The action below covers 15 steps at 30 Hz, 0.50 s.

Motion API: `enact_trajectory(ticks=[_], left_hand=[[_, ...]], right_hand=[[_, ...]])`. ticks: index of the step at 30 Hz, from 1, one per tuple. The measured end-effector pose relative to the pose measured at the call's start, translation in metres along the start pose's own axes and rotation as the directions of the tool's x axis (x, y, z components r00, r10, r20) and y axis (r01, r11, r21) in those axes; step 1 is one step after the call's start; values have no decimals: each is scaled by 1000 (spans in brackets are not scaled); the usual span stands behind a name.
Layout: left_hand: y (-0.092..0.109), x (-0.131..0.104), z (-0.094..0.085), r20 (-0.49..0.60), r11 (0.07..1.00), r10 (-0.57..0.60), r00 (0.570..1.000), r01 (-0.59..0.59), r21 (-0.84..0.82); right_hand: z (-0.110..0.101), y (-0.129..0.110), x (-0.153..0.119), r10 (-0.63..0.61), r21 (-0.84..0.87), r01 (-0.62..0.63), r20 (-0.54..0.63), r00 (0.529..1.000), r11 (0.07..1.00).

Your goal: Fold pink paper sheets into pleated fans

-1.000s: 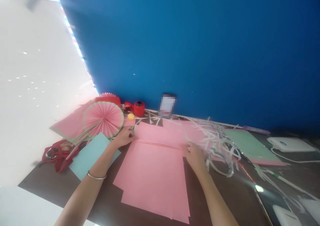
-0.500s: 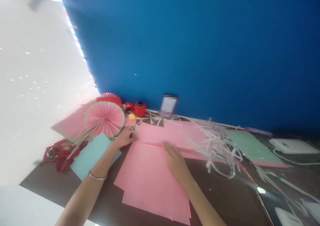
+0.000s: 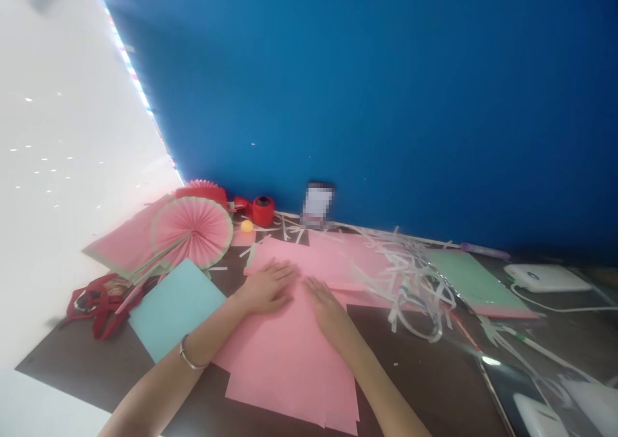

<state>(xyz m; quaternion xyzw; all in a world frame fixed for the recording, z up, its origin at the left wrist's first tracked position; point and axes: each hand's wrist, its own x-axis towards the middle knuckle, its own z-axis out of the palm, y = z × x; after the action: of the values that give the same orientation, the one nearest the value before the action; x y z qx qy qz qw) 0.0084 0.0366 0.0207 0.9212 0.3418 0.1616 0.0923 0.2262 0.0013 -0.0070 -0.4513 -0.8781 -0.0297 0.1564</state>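
Several sheets of pink paper (image 3: pixel 294 360) lie stacked on the dark table, with a folded pink strip (image 3: pixel 277 250) across their far end. My left hand (image 3: pixel 270 287) rests flat on that fold, fingers stretched out and pointing right. Close beside it, my right hand (image 3: pixel 328 308) lies flat on the pink paper, its fingertips at the fold. Neither hand grips anything. To the left of my left forearm is a light blue sheet (image 3: pixel 176 305). Beyond that sheet lies a round pleated pink paper fan (image 3: pixel 193 231) with a pale green rim.
A red tape roll (image 3: pixel 263 212) and a yellow ball-like thing (image 3: pixel 246 226) sit near the blue wall (image 3: pixel 362 102). White paper strips (image 3: pixel 410 269) are heaped at right, beside a green sheet in plastic (image 3: pixel 476 279). A red-strapped bundle (image 3: pixel 103 305), white device (image 3: pixel 545 277) and phone (image 3: pixel 514 385) lie around.
My left hand has moved right from the paper's left edge onto the fold, now flat near my right hand. The right hand stays on the paper. The view has shifted slightly.
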Motion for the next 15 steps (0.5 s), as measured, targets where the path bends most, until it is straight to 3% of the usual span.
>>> enact_trajectory(ticks=[4,15], left_hand=[[-2,-4,6,90,998,-56,994,56,3],[-8,1,11,98,986,-131,987,140,-89]], right_hand=[[-15,10,-8,71,21,-72,63,996,997],[-31,65,-56,354,-102,-351,11,935,931]])
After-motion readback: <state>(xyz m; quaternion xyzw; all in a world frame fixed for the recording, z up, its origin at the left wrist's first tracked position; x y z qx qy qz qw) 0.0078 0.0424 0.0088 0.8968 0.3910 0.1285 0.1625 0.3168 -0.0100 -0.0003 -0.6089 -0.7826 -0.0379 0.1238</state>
